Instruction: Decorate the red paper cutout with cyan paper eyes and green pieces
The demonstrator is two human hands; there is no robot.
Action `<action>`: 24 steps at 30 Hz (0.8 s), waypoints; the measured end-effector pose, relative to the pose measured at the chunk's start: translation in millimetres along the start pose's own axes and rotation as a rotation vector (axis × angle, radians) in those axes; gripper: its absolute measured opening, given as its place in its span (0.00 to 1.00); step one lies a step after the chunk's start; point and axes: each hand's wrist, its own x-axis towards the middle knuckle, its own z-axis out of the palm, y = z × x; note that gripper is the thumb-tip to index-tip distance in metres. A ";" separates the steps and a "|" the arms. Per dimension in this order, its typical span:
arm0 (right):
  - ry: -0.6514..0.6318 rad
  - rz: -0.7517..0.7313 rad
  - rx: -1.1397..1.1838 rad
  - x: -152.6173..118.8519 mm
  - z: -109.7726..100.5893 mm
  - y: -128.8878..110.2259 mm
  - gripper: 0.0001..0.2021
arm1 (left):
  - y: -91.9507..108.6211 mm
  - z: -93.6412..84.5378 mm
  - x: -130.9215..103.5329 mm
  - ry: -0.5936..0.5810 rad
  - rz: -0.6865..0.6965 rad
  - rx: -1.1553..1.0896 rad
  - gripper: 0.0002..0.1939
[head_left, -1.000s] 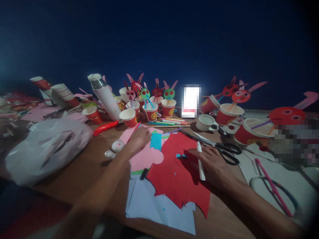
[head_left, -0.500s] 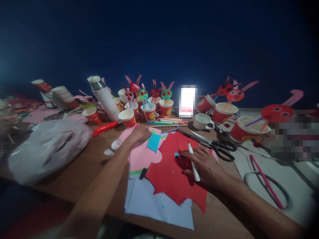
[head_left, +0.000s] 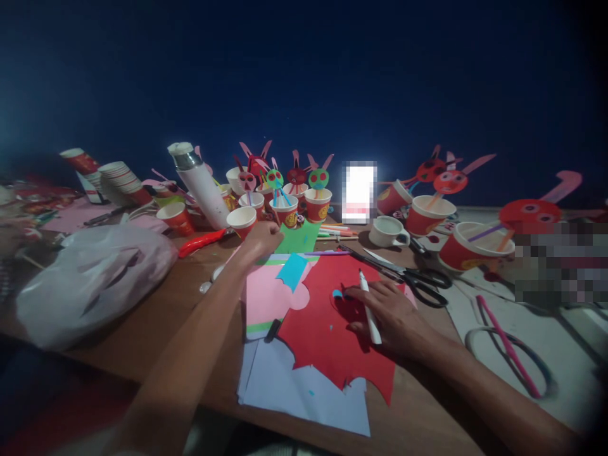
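Observation:
My left hand (head_left: 264, 242) is closed, gripping the edge of a green paper sheet (head_left: 300, 239) that stands up behind the paper pile. My right hand (head_left: 387, 310) rests over a red cut paper (head_left: 327, 345), its fingers holding a white marker (head_left: 372, 316) with the dark tip pointing away. A small blue paper circle (head_left: 337, 294) lies by the right fingertips. To the left of the red paper are a blue paper scrap (head_left: 292, 271) and a pink sheet (head_left: 266, 301). A small black piece (head_left: 273, 330), perhaps a cap, lies at the red paper's edge.
Black-handled scissors (head_left: 422, 285) lie right of the red paper, near a white mug (head_left: 387, 232). Behind stand paper cups (head_left: 318, 208) with paper animal heads, a white flask (head_left: 202, 193) and a lit phone (head_left: 358, 190). A plastic bag (head_left: 95, 285) sits at left.
My left hand has moved slightly up and away, and the green sheet now rises out of the pile. The blue scrap has shifted a little. My right hand with the marker has stayed put.

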 end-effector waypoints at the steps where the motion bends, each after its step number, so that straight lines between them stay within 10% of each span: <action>1: 0.002 0.002 0.001 0.1 -0.3 -0.4 0.22 | 1.3 -3.7 0.2 0.045 0.020 0.002 0.12; 12: -0.036 -0.006 -0.013 -1.3 0.2 0.2 0.23 | 35.5 -35.2 -40.1 0.611 0.284 -0.271 0.08; 24: 0.039 0.063 -0.097 2.9 5.7 -1.5 0.22 | 26.6 10.0 -87.1 0.221 0.097 -0.881 0.07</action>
